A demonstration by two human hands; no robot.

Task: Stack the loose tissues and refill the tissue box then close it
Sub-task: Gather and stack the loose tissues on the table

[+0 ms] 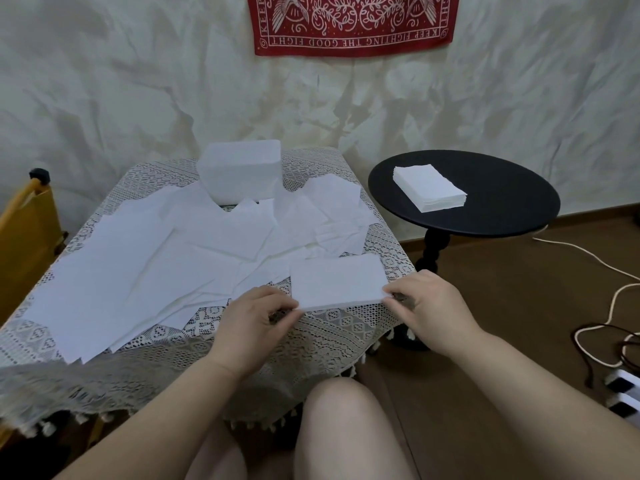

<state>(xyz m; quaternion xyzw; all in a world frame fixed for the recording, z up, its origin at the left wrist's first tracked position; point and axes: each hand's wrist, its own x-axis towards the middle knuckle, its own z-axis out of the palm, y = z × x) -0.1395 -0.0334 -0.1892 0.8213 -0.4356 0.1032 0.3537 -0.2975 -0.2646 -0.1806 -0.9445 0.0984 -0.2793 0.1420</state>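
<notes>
The left hand [258, 311] and the right hand [420, 301] each pinch one near corner of a small folded stack [336, 282], so the grip is narrow on both sides and the stack lies between them on the surface [346, 327]. I judge they hold the corners to square the edges. Beyond the left grip, loose tissues [138, 271] lie spread out, waiting for stacking. Farther behind the grip stands the tissue box [240, 171]. To the right, well apart, a finished pile [429, 188] rests on a black round table [502, 199].
</notes>
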